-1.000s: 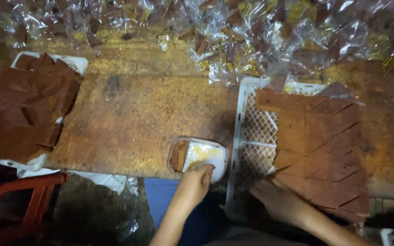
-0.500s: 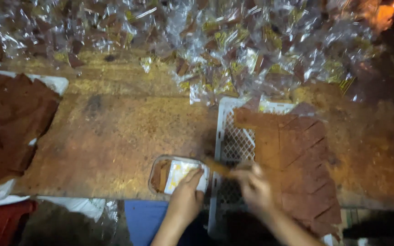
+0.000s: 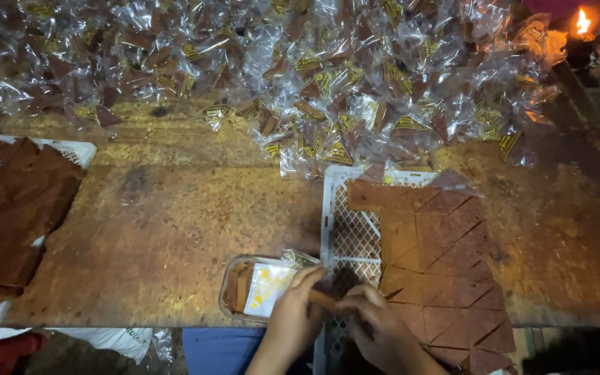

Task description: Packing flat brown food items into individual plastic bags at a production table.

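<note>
My left hand (image 3: pixel 293 314) and my right hand (image 3: pixel 376 326) meet at the table's front edge, both pinching one small brown triangular sweet piece (image 3: pixel 322 299). Just left of them lies a small clear plastic box (image 3: pixel 244 286) with a brown piece and a white and yellow label inside. To the right sits a white lattice tray (image 3: pixel 352 236) covered with a brown sheet cut into triangles (image 3: pixel 442 264). Whether a wrapper is around the held piece I cannot tell.
A wide heap of clear-wrapped brown pieces (image 3: pixel 314 76) fills the back of the worn wooden table (image 3: pixel 175 229). Another white tray of stacked brown sheets (image 3: pixel 8 208) lies at the left edge. A small flame (image 3: pixel 582 22) burns at the far right corner.
My right hand has come off the cut sheet and moved left to meet my left hand beside the plastic box. Both now hold one brown piece. The view has shifted.
</note>
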